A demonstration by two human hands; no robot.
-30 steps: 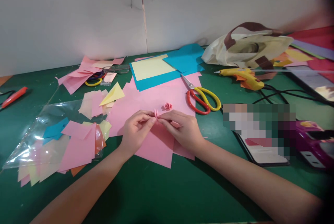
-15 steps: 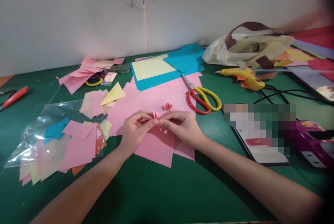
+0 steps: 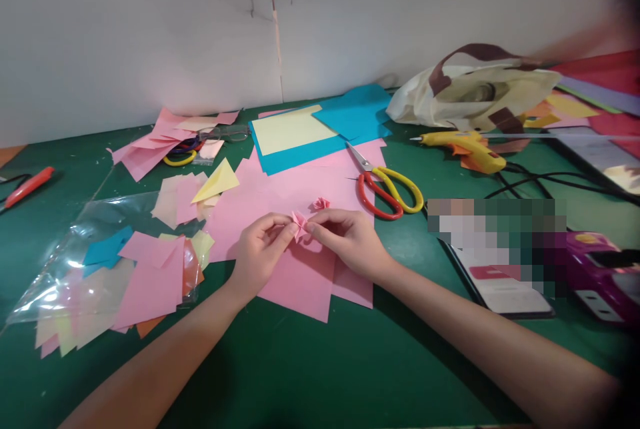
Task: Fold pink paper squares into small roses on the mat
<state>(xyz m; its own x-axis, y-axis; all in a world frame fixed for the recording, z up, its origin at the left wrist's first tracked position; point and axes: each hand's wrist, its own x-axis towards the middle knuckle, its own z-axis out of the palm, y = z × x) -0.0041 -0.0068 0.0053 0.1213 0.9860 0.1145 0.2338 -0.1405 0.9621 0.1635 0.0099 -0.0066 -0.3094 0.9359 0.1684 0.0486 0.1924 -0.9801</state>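
My left hand (image 3: 260, 252) and my right hand (image 3: 347, 241) meet over the pink paper sheets (image 3: 300, 282) at the table's middle. Both pinch a small folded pink paper piece (image 3: 299, 222) between thumbs and fingertips, left hand on its left side, right hand on its right. Just behind the hands lies a second small folded pink paper piece (image 3: 321, 203) on a pink sheet.
Red-and-yellow scissors (image 3: 387, 185) lie right of the hands. A yellow glue gun (image 3: 467, 147) with black cables and a cloth bag (image 3: 475, 92) sit at the back right. Blue and yellow sheets (image 3: 310, 129) lie behind. A clear plastic bag (image 3: 80, 262) with coloured squares lies left. Green table (image 3: 310, 375).
The small pink piece has been turned and opened out a little between my fingertips. Both hands stay in nearly the same place.
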